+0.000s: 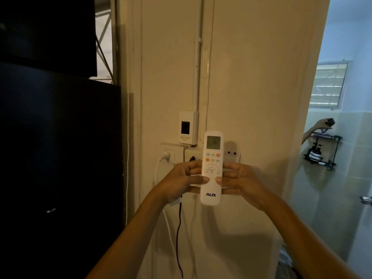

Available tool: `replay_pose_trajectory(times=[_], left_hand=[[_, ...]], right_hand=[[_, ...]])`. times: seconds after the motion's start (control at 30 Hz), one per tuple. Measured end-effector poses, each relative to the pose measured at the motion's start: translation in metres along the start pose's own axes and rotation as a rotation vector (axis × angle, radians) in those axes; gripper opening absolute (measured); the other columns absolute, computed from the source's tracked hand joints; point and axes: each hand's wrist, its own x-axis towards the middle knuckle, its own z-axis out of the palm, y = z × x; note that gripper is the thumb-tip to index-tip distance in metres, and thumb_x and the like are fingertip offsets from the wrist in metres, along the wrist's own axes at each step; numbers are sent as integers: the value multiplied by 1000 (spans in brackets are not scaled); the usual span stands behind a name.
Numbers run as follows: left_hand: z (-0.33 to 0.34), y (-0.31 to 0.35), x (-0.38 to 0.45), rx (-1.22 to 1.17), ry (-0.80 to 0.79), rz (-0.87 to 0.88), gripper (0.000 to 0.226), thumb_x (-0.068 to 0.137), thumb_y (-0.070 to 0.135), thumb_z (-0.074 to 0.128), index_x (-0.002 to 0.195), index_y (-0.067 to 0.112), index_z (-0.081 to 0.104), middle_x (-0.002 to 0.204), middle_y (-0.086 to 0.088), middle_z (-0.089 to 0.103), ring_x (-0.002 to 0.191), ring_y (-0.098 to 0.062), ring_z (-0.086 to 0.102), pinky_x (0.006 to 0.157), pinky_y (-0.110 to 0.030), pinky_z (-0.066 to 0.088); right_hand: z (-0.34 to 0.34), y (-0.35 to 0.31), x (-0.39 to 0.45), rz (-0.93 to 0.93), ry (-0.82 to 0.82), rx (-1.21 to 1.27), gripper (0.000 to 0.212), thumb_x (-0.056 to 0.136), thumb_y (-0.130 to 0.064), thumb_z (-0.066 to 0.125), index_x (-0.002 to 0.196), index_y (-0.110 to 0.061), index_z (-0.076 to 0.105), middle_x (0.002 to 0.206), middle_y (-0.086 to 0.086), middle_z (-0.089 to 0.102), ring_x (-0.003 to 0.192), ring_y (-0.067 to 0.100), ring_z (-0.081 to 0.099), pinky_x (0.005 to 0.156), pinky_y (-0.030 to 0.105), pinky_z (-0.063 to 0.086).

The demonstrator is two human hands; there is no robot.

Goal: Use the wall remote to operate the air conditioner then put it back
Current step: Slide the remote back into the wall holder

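A white AUX air-conditioner remote (211, 158) stands upright in front of the cream wall, its small screen lit at the top. My left hand (181, 181) grips its left side and my right hand (240, 182) grips its right side, both thumbs resting on the face just below the round button pad. Behind the remote's upper right, a white wall holder (231, 153) with two dark screw holes is fixed to the wall and holds nothing. The air conditioner itself is out of view.
A white breaker box (188, 127) and wall sockets (171, 154) with a white plug and a black cord sit left of the holder. Tall dark furniture (60, 148) fills the left. At right, an open doorway shows a tiled bathroom where another person's hand (322, 124) reaches over a shelf rack (322, 152).
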Motion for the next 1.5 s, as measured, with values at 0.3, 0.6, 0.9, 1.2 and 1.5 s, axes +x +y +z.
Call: replay_pose_trajectory(times=[0.3, 0.6, 0.9, 1.2, 1.5], left_hand=[[18, -29, 65, -29, -33, -41, 45, 84, -2, 60, 124, 19, 55, 118, -4, 67, 109, -23, 64, 86, -40, 56], [36, -41, 105, -85, -56, 7, 43, 87, -3, 56, 119, 25, 54, 109, 3, 67, 92, -5, 68, 76, -26, 60], [51, -52, 125, -42, 215, 134, 34, 87, -1, 58, 118, 12, 57, 105, 1, 66, 95, -11, 64, 74, -24, 59], [97, -103, 131, 359, 642, 393, 53, 83, 15, 68, 130, 18, 44, 140, -1, 41, 132, -11, 35, 106, -39, 43], [113, -110, 154, 568, 740, 322, 79, 84, 24, 66, 145, 10, 18, 152, -10, 26, 142, -25, 22, 113, -36, 30]], right_hand=[[-52, 29, 33, 18, 37, -24, 42, 75, 5, 67, 103, -25, 59, 93, -4, 74, 82, 12, 73, 63, 28, 60], [-85, 29, 52, 10, 99, -131, 41, 74, 4, 69, 99, -26, 58, 93, -2, 72, 78, 11, 73, 63, 28, 60], [-116, 15, 63, -34, 221, -205, 45, 74, 2, 70, 114, -14, 57, 91, -1, 75, 85, 15, 73, 66, 30, 60], [-113, -17, 93, -142, 363, -266, 53, 77, -1, 69, 126, -8, 52, 102, 14, 71, 90, 23, 71, 75, 37, 60], [-97, -12, 106, -177, 468, -353, 51, 79, -8, 69, 127, -11, 50, 119, 15, 67, 104, 28, 67, 82, 48, 57]])
